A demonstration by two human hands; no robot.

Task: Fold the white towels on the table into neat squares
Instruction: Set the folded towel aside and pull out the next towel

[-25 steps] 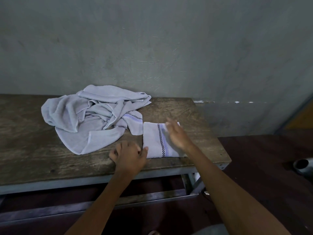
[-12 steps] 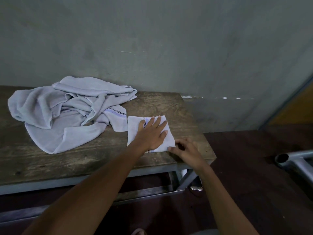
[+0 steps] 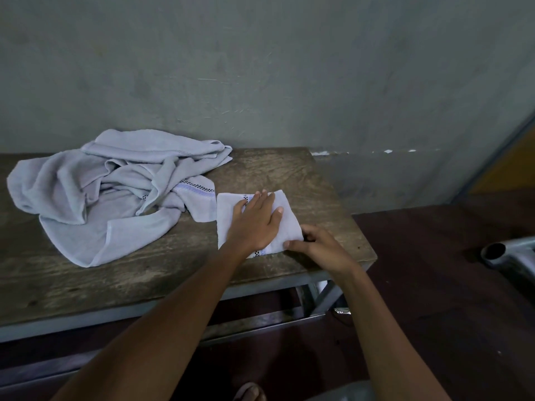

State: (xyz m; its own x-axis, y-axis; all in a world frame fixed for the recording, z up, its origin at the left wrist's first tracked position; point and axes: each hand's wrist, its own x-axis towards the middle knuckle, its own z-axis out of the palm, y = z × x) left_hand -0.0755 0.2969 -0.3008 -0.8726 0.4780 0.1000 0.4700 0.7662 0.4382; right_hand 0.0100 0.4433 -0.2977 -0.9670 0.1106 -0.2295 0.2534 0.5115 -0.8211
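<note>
A small folded white towel (image 3: pixel 286 224) with a checked stripe lies near the right end of the wooden table (image 3: pixel 304 175). My left hand (image 3: pixel 256 221) presses flat on top of it, fingers spread. My right hand (image 3: pixel 315 246) rests at the towel's near right corner, fingers curled at its edge; whether it pinches the cloth I cannot tell. A heap of crumpled white towels (image 3: pixel 110 192) lies to the left, one striped end touching the folded towel's left side.
A grey wall stands right behind the table. The table's right edge is close to my right hand, with dark red floor (image 3: pixel 434 285) beyond. A metal tube frame (image 3: pixel 509 254) lies on the floor at the right.
My left hand moved from the table's front edge onto the folded towel. My right hand left the towel's top and came down to its near right corner. The camera shifted right.
</note>
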